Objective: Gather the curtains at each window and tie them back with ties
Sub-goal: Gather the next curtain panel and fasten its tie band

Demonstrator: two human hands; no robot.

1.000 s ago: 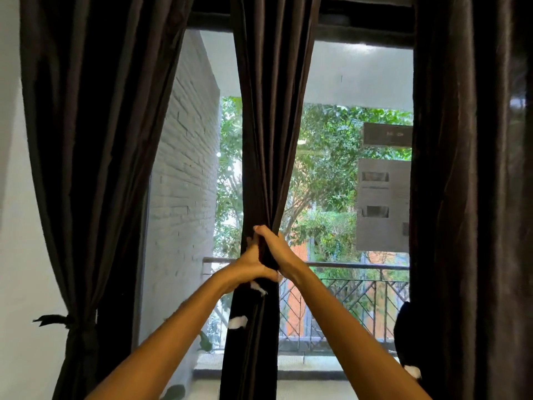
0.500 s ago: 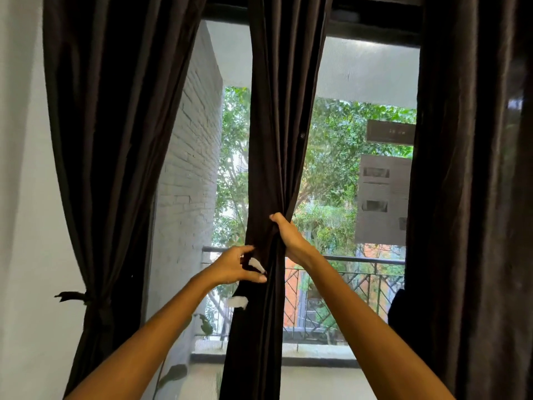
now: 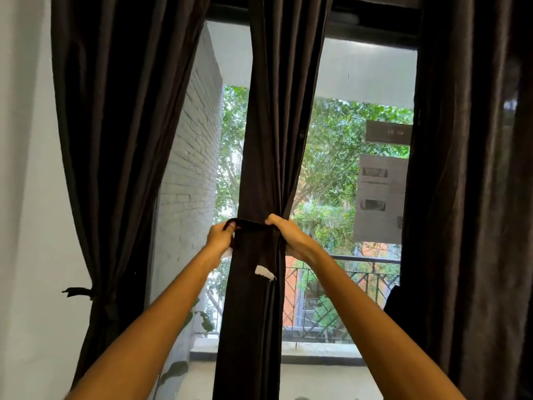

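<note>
1. Window glass (image 3: 360, 82) behind, middle dark curtain (image 3: 277, 140) hangs at 12 o'clock
2. Left hand (image 3: 220, 238) pinches the dark tie (image 3: 248, 223) across it
3. Right hand (image 3: 288, 235) grips curtain and tie

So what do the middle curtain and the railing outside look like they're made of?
Middle curtain: dark brown woven cloth, matte with a faint sheen; it hangs in soft vertical folds and bunches where both hands grip it. Probably a heavy polyester or cotton blend, though the weave can't be told. Railing: looks like dark painted metal, thin bars in a diagonal pattern.
</note>
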